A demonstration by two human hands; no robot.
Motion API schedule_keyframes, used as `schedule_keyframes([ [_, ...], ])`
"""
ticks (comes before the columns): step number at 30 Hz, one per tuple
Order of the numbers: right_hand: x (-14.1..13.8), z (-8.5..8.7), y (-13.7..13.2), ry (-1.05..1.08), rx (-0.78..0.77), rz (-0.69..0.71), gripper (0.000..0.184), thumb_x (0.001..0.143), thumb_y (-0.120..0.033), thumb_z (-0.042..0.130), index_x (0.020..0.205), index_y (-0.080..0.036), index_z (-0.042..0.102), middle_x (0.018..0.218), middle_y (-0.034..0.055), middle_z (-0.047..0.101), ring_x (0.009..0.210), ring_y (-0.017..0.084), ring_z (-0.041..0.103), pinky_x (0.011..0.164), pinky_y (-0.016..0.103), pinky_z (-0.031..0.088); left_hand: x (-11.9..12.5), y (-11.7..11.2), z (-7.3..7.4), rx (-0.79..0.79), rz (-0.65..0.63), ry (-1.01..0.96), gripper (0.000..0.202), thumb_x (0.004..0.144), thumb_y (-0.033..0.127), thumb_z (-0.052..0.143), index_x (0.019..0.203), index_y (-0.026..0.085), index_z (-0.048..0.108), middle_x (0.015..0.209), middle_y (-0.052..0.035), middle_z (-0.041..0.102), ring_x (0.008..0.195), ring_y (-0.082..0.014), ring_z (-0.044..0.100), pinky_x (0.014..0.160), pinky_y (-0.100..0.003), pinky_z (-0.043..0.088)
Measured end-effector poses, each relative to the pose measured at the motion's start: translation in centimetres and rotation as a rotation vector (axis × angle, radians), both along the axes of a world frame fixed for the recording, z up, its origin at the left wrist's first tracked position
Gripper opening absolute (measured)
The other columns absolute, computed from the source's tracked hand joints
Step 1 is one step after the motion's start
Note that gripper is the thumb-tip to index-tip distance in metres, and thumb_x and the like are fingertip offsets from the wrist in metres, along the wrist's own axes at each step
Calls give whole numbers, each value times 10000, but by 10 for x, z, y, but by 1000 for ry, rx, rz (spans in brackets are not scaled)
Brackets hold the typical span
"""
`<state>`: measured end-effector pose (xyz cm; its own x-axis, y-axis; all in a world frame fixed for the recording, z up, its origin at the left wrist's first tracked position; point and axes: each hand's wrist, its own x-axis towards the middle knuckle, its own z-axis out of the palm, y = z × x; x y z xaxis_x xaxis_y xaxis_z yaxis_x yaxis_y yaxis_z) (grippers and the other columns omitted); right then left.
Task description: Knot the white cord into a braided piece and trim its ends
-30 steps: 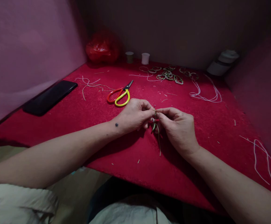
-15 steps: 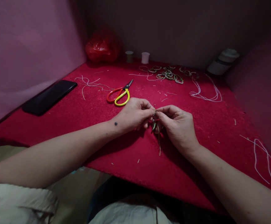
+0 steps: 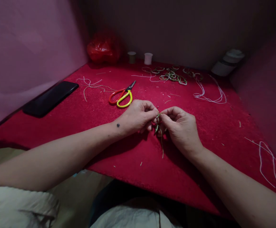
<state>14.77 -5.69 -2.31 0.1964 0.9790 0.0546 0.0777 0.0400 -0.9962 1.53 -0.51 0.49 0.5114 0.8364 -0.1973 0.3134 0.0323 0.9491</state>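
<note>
My left hand (image 3: 136, 117) and my right hand (image 3: 182, 128) meet fingertip to fingertip over the red cloth (image 3: 118, 152). Both pinch a small knotted cord piece (image 3: 157, 122) with green and pale strands; a loose cord tail (image 3: 162, 145) hangs from it down onto the cloth. The fingers of both hands are curled closed around the cord. The knot itself is mostly hidden between the fingertips.
Red-and-yellow scissors (image 3: 121, 96) lie just beyond my left hand. A black phone (image 3: 50, 98) rests at the left edge. Finished braided cords (image 3: 172, 76) and white strings (image 3: 210, 95) lie farther back, with two small spools (image 3: 140, 58), a red bag (image 3: 104, 48) and more string (image 3: 267, 161) at right.
My right fingertips have shifted slightly down and closer to the left hand on the cord; the arms and everything on the cloth stay put.
</note>
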Motion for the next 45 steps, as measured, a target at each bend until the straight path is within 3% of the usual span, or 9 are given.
schedule_keyframes([
  [4,0,0,0,22,27,-45,91,789,-177,607,761,-216,529,545,-48,605,373,102,547,337,204,410,0,0,0,-4,10,-12,201,878,108,497,688,147,548,418,43,518,290,-39,411,313,-163,301],
  [11,-1,-1,-5,-253,126,-100,68,813,-192,596,784,-177,656,523,-35,596,426,92,537,419,208,432,-1,1,-1,19,45,6,201,889,116,487,698,146,541,408,48,501,283,-36,394,308,-161,295],
  [24,-1,-4,-3,-205,117,-108,93,800,-196,609,828,-141,677,610,4,660,452,110,584,422,218,472,1,-1,-3,71,44,-5,179,874,101,496,706,143,543,416,51,500,297,-40,420,297,-148,311],
  [31,0,-8,-5,-271,257,-110,64,805,-154,585,818,-179,642,704,1,674,557,107,608,521,226,489,2,-3,-1,71,55,8,176,875,90,501,713,140,545,399,65,482,288,-37,420,297,-147,302],
  [45,-1,-7,-4,-339,203,-119,115,810,-164,600,848,-137,705,626,8,683,490,114,605,478,230,486,1,-2,-3,86,56,11,189,878,108,500,697,149,534,390,59,480,277,-44,413,296,-154,289],
])
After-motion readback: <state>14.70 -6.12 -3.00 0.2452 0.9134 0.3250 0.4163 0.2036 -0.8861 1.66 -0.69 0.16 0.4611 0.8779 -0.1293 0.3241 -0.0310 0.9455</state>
